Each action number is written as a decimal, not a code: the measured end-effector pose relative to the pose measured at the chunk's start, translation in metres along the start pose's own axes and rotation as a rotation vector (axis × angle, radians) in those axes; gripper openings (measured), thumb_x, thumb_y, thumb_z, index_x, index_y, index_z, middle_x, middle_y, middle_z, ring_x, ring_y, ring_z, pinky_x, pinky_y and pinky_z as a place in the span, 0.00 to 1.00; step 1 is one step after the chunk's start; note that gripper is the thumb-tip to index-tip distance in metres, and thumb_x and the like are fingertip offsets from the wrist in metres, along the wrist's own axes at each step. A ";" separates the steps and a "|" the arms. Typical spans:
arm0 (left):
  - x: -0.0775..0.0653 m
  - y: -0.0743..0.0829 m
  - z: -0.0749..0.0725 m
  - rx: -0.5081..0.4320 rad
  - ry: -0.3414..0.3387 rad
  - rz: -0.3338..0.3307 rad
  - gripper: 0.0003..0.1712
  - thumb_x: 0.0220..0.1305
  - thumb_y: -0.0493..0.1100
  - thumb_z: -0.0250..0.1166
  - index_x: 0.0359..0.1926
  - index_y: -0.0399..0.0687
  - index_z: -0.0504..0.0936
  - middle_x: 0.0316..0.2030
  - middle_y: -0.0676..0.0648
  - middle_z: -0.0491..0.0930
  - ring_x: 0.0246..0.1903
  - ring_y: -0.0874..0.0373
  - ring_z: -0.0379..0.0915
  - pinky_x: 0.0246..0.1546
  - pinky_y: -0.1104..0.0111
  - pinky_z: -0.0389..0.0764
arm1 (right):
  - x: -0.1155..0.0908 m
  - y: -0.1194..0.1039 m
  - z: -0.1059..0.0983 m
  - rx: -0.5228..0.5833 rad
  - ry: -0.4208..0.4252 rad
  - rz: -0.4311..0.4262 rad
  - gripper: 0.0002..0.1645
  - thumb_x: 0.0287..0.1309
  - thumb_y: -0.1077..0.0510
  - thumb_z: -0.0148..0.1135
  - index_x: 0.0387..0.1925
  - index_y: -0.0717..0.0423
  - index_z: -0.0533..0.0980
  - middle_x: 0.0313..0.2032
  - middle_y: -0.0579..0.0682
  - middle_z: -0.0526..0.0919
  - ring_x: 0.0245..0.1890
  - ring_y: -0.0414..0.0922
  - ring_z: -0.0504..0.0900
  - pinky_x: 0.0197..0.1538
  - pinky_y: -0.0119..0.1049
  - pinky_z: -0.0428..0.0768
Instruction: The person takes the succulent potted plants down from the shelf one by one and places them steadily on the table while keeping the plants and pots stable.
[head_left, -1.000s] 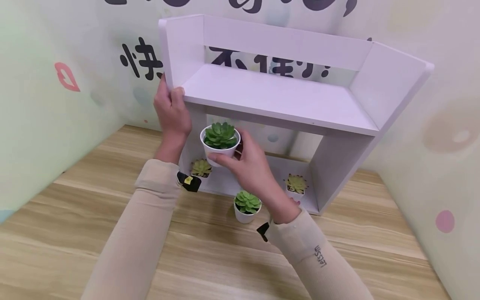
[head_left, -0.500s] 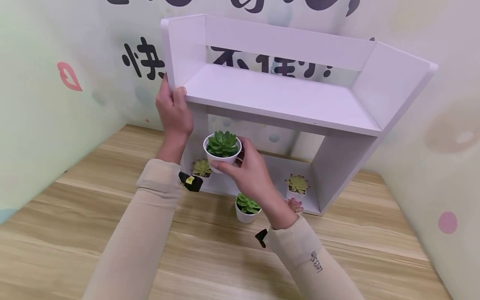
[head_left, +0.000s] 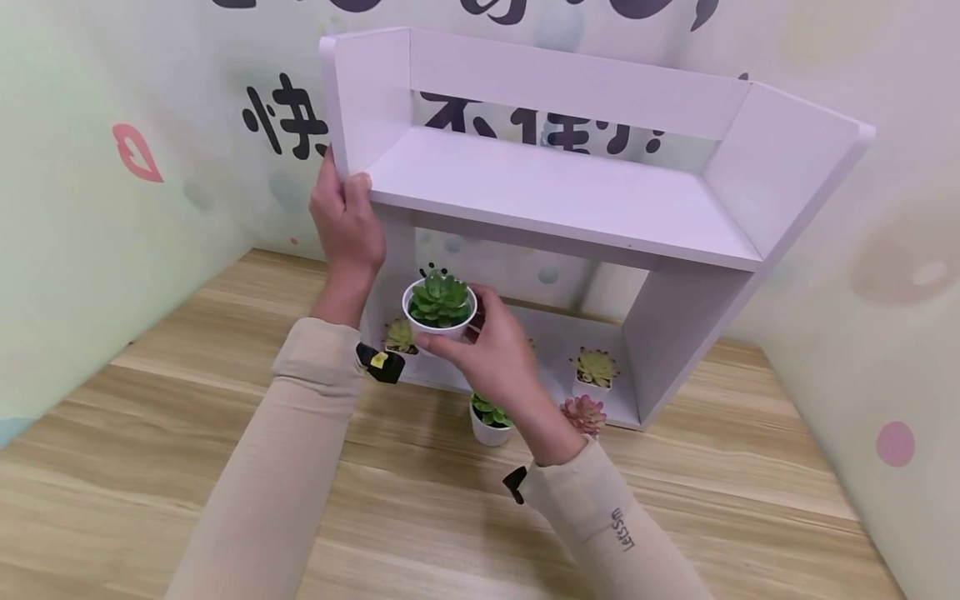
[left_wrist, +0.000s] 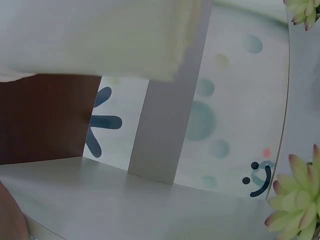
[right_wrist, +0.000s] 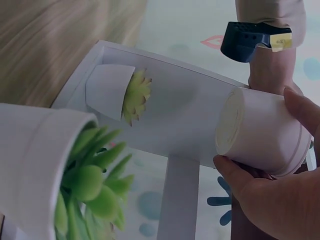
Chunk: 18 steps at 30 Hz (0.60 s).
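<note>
My left hand [head_left: 347,225] grips the left side panel of a white two-tier shelf [head_left: 555,187], thumb on the front edge. With its thumb and fingers, my right hand [head_left: 491,350] holds a dark green potted succulent [head_left: 439,302] by its white pot, upright in front of the lower opening. In the right wrist view the held pot [right_wrist: 262,130] shows its underside rim, with thumb and fingers around it. Behind the held plant a small yellow-green succulent [head_left: 401,337] stands on the lower board at the left. A pale blurred shape covers the top of the left wrist view.
Another yellow-green succulent [head_left: 594,371] stands on the lower board at the right. A light green succulent [head_left: 491,423] is on the wooden table [head_left: 420,517] before the shelf, and a pink succulent [head_left: 583,414] shows beside the right forearm. A printed wall [head_left: 187,100] rises behind.
My right hand has lowered the dark green succulent toward the lower tier, most recently shifting it slightly left. The pink succulent shows more beside my arm. My left hand keeps its grip on the shelf.
</note>
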<state>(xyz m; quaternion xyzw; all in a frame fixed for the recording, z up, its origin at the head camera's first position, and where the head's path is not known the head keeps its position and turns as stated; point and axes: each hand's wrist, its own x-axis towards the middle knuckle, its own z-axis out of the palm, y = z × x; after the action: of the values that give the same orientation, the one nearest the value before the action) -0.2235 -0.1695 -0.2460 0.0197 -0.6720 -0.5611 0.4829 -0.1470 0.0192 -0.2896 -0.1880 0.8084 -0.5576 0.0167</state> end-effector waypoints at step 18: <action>0.000 -0.001 0.001 -0.019 -0.006 -0.003 0.30 0.61 0.41 0.44 0.61 0.41 0.78 0.56 0.43 0.83 0.54 0.59 0.76 0.58 0.71 0.72 | -0.007 0.016 0.018 0.033 0.045 0.028 0.47 0.48 0.55 0.78 0.67 0.58 0.66 0.62 0.54 0.77 0.64 0.49 0.78 0.65 0.42 0.77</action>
<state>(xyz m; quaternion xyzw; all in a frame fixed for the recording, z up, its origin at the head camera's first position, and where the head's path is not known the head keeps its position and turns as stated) -0.2245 -0.1691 -0.2465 0.0144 -0.6679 -0.5684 0.4802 -0.1409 0.0105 -0.3125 -0.1638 0.8019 -0.5745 0.0096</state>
